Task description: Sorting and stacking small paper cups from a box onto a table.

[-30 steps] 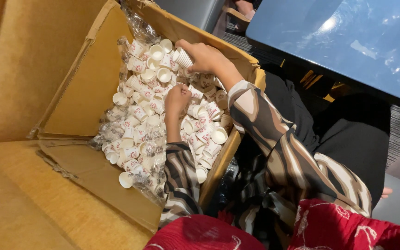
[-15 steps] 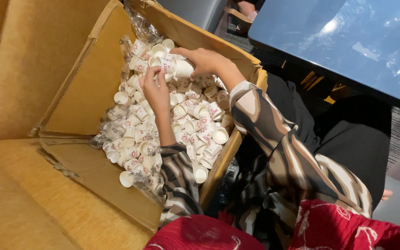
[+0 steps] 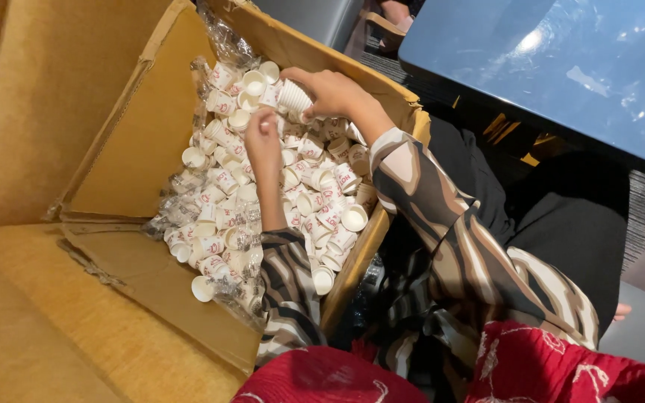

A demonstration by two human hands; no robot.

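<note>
White cup stack point(image 3: 293, 95) between right-hand fingers point(image 3: 309, 82)

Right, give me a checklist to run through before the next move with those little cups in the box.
1. Right hand has a grip on a short stack of white cups: ok.
2. Left hand pinches a single cup at its fingertips: ok, though the cup is mostly hidden.
3. Single cup lined up with the stack's open end: cannot tell.
4. Loose cups remain within reach in the cardboard box: ok.
5. Clear plastic liner stays off the hands: ok.
</note>
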